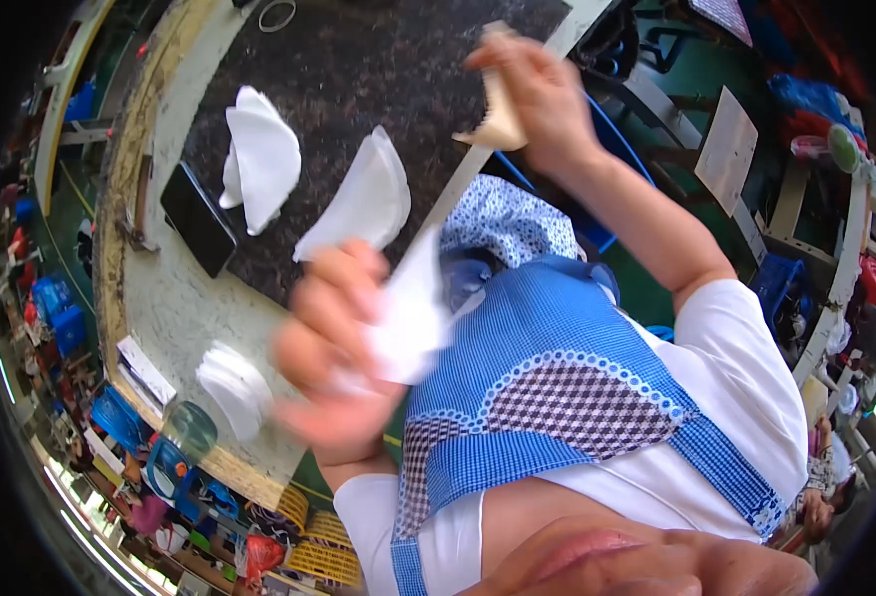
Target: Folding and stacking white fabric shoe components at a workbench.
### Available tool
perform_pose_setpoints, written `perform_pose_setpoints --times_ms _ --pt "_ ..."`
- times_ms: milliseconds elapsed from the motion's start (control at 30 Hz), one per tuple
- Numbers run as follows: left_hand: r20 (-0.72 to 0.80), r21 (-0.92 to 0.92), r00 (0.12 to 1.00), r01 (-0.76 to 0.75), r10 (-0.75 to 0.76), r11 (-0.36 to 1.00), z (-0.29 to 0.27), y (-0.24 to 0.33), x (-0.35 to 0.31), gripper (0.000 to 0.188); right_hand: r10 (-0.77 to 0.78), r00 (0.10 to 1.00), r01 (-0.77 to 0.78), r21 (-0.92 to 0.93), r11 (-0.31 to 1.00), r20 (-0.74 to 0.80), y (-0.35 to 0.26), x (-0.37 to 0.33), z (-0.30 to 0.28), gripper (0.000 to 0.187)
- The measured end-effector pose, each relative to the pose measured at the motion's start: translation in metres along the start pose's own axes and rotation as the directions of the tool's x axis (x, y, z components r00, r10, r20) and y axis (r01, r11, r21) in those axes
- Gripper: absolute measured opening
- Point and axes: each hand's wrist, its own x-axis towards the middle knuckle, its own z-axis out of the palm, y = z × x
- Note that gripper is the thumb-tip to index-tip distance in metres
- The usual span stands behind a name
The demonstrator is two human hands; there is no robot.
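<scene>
My left hand (334, 343), smeared by motion, has its fingers closed on a thin white piece (413, 318) in front of my blue checked apron (547, 328). Farther off to the right, my right hand (542, 94) grips a cream-coloured curved piece (501, 114) by the table's edge. Its material I cannot make out. On the dark tabletop (349, 70) lie two small piles of white curved pieces, a left pile (264, 159) and a middle pile (364, 194), the latter just beyond my left hand. Another white stack (234, 387) sits on the pale near part of the table.
A black phone (200, 219) lies at the left of the dark surface. A pale ring (277, 15) is at the far edge. A clear greenish jar (190, 429) stands by the near left edge. Blue bins (120, 422) and yellow baskets (324, 556) are beyond the table.
</scene>
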Motion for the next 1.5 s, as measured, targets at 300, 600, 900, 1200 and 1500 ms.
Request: perform_pose_setpoints --times_ms 300,600,900,1200,1500 --pt "-0.024 0.395 0.951 0.291 -0.307 0.871 -0.071 -0.005 -0.011 0.074 0.157 0.865 0.053 -0.397 0.916 0.477 -0.025 -0.056 -0.055 0.028" --pt "-0.19 0.525 0.746 0.627 -0.639 0.576 -0.086 0.025 -0.037 0.094 0.461 0.31 -0.349 -0.352 0.868 0.831 -0.048 -0.048 0.009 0.027" --pt "-0.271 0.797 0.937 0.347 -0.22 0.495 -0.128 -0.023 0.01 0.046 0.343 0.601 0.202 -0.553 0.808 0.722 -0.023 0.008 0.062 0.033" --pt "-0.178 0.9 0.974 0.219 -0.141 0.378 -0.129 -0.029 0.003 0.041 0.342 0.601 0.333 -0.616 0.714 0.722 -0.021 0.0 0.067 0.035" --pt "0.407 0.897 0.877 -0.437 -0.255 -0.072 -0.093 -0.033 -0.023 0.063 0.352 0.639 0.632 -0.728 0.267 0.684 -0.022 0.009 0.071 0.049"
